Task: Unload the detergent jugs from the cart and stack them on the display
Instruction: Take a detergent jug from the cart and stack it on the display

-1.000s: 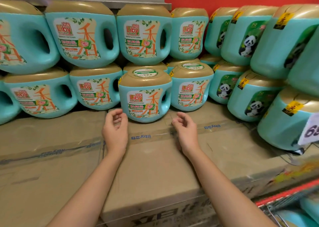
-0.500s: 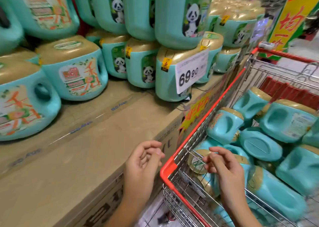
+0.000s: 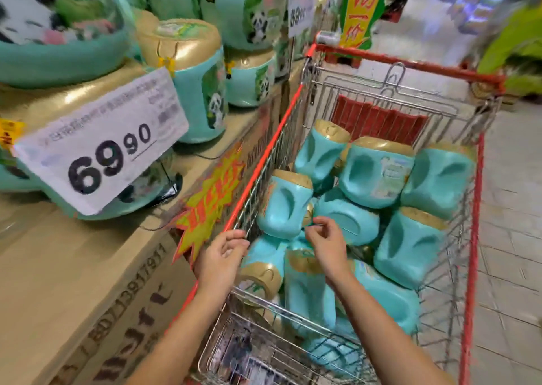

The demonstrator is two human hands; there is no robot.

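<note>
A wire shopping cart (image 3: 472, 226) with red rims stands right of the display and holds several teal detergent jugs with gold caps, lying jumbled. My left hand (image 3: 221, 260) hovers over the cart's left rim, fingers loosely curled, holding nothing. My right hand (image 3: 325, 245) reaches inside the cart, its fingertips at the bottom edge of one jug (image 3: 283, 206) leaning on the left wall; no grip shows. On the display (image 3: 58, 282) of cardboard boxes stand stacked panda-label jugs (image 3: 202, 91).
A white price card (image 3: 102, 138) reading 69.90 hangs at the display's front left. A yellow-red starburst sign (image 3: 211, 203) sticks to the box edge beside the cart. Tiled floor (image 3: 513, 238) lies to the right of the cart.
The view swung right from the display to the cart. Both hands left the cardboard top and moved over the cart; my right hand has gone deeper, to a jug.
</note>
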